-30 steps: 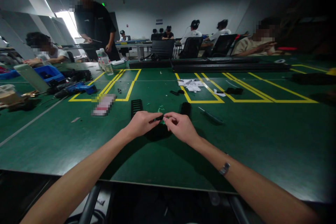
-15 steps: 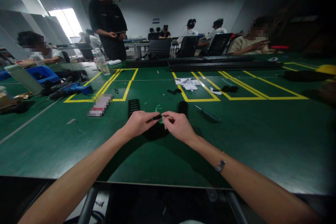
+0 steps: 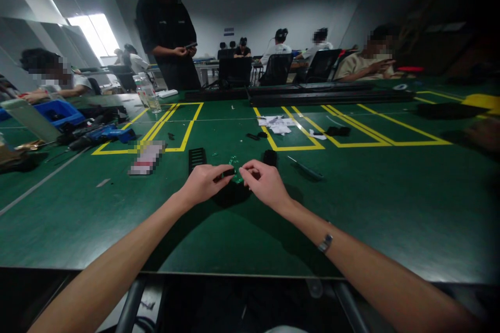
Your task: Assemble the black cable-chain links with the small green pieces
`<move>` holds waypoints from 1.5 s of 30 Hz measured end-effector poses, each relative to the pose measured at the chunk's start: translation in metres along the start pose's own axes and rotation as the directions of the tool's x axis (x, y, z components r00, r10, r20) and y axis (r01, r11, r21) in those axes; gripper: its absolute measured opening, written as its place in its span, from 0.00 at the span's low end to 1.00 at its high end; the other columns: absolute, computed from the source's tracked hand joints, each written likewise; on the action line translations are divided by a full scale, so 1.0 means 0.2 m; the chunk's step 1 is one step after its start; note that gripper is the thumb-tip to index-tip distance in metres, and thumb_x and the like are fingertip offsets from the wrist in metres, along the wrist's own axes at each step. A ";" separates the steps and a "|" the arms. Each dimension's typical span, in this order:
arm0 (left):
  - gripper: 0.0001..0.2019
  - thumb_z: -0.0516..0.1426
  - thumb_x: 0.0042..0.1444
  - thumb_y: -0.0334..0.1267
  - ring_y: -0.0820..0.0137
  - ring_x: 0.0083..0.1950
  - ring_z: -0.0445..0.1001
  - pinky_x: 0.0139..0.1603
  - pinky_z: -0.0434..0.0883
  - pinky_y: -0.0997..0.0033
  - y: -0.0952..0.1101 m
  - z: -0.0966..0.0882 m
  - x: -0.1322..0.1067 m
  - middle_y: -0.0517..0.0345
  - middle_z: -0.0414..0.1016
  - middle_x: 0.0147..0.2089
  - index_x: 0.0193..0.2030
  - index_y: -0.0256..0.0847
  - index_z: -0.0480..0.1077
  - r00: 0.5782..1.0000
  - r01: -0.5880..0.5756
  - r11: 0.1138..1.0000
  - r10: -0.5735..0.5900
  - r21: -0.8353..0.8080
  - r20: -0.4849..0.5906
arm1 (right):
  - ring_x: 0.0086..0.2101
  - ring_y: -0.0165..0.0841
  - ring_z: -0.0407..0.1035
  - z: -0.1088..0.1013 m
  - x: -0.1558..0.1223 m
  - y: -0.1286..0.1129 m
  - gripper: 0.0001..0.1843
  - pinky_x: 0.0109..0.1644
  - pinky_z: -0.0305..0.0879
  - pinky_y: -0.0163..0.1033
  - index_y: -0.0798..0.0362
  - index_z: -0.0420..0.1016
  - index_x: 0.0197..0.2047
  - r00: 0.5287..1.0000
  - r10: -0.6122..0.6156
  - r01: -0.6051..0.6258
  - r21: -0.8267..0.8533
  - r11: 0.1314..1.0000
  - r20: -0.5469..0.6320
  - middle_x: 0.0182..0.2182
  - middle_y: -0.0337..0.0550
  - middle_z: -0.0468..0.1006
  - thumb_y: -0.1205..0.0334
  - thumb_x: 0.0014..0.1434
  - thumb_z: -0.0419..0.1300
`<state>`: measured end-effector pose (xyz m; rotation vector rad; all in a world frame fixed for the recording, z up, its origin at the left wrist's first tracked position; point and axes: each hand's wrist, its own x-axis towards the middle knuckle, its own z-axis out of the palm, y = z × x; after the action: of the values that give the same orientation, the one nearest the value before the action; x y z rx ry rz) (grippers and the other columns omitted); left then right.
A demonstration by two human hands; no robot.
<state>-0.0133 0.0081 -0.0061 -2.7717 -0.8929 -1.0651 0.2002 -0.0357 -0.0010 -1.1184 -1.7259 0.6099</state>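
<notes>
Over the green table, my left hand point(image 3: 205, 182) is closed in a pinch on a small black part point(image 3: 228, 172). My right hand point(image 3: 266, 183) sits just to the right with its thumb and fingers pressed together; whatever is between them is too small to make out. Small shiny clear bits point(image 3: 234, 161) lie on the table just beyond the fingertips. Behind my left hand is a black slotted piece point(image 3: 197, 158), and a dark block point(image 3: 270, 157) lies behind my right hand. A thin-shafted screwdriver point(image 3: 307, 168) rests farther right.
A phone-like flat object point(image 3: 147, 158), a blue power drill point(image 3: 113, 134) and a blue bin point(image 3: 60, 111) are on the left. Bottles point(image 3: 148, 96) stand farther back. White papers point(image 3: 278, 124) lie ahead, before long black bars point(image 3: 332, 96). A person point(image 3: 167, 36) stands across the table.
My fingertips have drawn slightly apart; the small black part stays with my left hand. The standing person now holds a dark object visibly in their hands. The view has shifted a little.
</notes>
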 end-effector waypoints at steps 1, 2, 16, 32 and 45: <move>0.14 0.57 0.65 0.44 0.74 0.28 0.74 0.32 0.68 0.75 0.00 0.00 0.00 0.57 0.78 0.31 0.52 0.41 0.75 1.000 0.003 1.000 -0.003 0.000 0.000 | 0.24 0.31 0.70 0.00 0.00 0.00 0.10 0.27 0.62 0.34 0.53 0.73 0.37 1.000 0.000 0.000 -0.006 1.000 -0.003 0.24 0.38 0.75 0.56 0.67 0.57; 0.14 0.57 0.65 0.44 0.74 0.28 0.74 0.32 0.68 0.75 0.01 -0.01 0.00 0.57 0.78 0.30 0.52 0.40 0.75 1.000 0.003 1.000 -0.003 0.001 -0.003 | 0.24 0.31 0.70 0.00 0.00 0.01 0.10 0.27 0.62 0.33 0.52 0.73 0.37 1.000 0.000 0.000 -0.013 1.000 0.000 0.24 0.38 0.75 0.56 0.66 0.58; 0.14 0.56 0.65 0.44 0.73 0.29 0.74 0.32 0.68 0.74 0.02 -0.02 0.01 0.56 0.78 0.31 0.51 0.39 0.74 1.000 0.014 1.000 -0.014 -0.016 0.019 | 0.26 0.31 0.70 0.00 0.00 0.01 0.10 0.29 0.63 0.34 0.52 0.73 0.36 0.999 -0.016 0.016 -0.008 1.000 0.048 0.25 0.38 0.75 0.57 0.67 0.57; 0.14 0.56 0.65 0.44 0.73 0.28 0.73 0.32 0.67 0.75 0.03 -0.02 0.01 0.57 0.76 0.29 0.51 0.39 0.74 0.998 0.032 0.999 -0.030 -0.034 0.048 | 0.28 0.32 0.73 0.00 0.00 0.00 0.09 0.30 0.65 0.34 0.52 0.74 0.40 1.000 -0.019 0.019 0.055 0.998 0.001 0.27 0.40 0.77 0.57 0.67 0.57; 0.14 0.56 0.65 0.44 0.73 0.28 0.72 0.32 0.66 0.74 0.03 -0.02 0.01 0.57 0.76 0.29 0.51 0.39 0.74 0.998 0.036 0.998 -0.034 -0.048 0.049 | 0.26 0.31 0.73 0.01 -0.01 0.00 0.09 0.29 0.65 0.33 0.52 0.75 0.42 0.999 -0.026 0.025 0.052 0.998 0.019 0.26 0.39 0.76 0.57 0.67 0.58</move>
<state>-0.0115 0.0027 -0.0017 -2.8431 -0.9369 -1.0441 0.1995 -0.0369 -0.0031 -1.0563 -1.7290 0.6484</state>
